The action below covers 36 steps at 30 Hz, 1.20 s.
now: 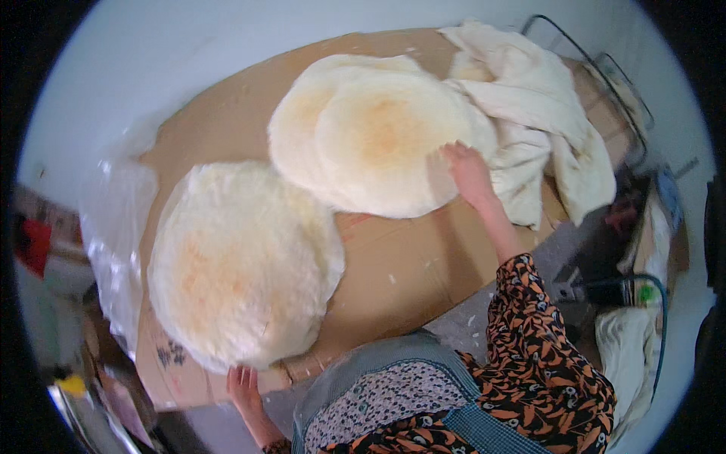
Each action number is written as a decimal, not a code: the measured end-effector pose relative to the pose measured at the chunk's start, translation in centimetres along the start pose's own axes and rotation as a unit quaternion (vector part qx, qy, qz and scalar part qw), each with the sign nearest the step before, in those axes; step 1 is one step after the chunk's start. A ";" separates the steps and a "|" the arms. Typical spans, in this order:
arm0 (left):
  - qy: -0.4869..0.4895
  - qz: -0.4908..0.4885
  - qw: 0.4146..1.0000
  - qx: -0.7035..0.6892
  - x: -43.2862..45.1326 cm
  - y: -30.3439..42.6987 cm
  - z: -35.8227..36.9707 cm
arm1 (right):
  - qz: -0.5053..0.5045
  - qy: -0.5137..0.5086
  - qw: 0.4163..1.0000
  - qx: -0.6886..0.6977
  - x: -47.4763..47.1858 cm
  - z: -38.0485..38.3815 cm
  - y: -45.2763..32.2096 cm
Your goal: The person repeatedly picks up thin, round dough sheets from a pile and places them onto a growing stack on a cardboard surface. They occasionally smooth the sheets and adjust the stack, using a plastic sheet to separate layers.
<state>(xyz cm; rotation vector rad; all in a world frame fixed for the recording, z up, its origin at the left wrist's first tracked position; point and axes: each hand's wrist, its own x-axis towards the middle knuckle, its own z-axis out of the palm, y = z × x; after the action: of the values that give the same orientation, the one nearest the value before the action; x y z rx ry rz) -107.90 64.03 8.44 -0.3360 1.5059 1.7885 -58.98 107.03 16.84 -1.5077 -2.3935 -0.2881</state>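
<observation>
Large round flatbreads lie in two overlapping groups on a cardboard sheet (397, 272). The near-left stack (244, 261) has browned patches on its pale top. In the farther group, the top flatbread (391, 136) has a golden middle and partly covers another flatbread (298, 122). My right hand (466, 167) is at the right part of that top bread, its fingers bent and blurred; whether they pinch the bread cannot be seen. At the near edge of the left stack, my left hand (244, 383) touches the rim with fingers slightly apart, thumb hidden.
A bunched cream cloth (522, 108) lies against the far group's right side. Clear plastic sheeting (116, 227) hangs along the left edge of the cardboard. Bent dark metal rods (601, 74) stand at the far right. Another white cloth (627, 352) hangs lower right, beside a dark tube (662, 318).
</observation>
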 end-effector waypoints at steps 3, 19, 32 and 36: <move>-0.070 -0.035 0.995 -0.064 1.3 -0.7 -1.1 | 0.011 0.067 0.977 0.203 3.0 -1.4 -6.5; -0.187 0.099 0.968 -0.138 -3.7 2.2 5.4 | -0.428 -0.047 0.829 0.357 -5.5 4.4 -42.6; -0.156 0.026 0.986 -0.055 1.3 -2.7 4.6 | -0.344 0.118 0.841 0.401 20.4 -18.1 -43.1; -0.209 -0.024 0.974 -0.088 -1.3 -1.4 5.0 | -0.404 0.176 0.872 0.214 15.9 -17.1 -40.4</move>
<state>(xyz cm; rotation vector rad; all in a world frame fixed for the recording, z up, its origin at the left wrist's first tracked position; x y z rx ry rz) -104.71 68.14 9.59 -0.0698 1.0411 1.8200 -99.48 97.60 37.98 -0.1853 -2.4189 -0.1586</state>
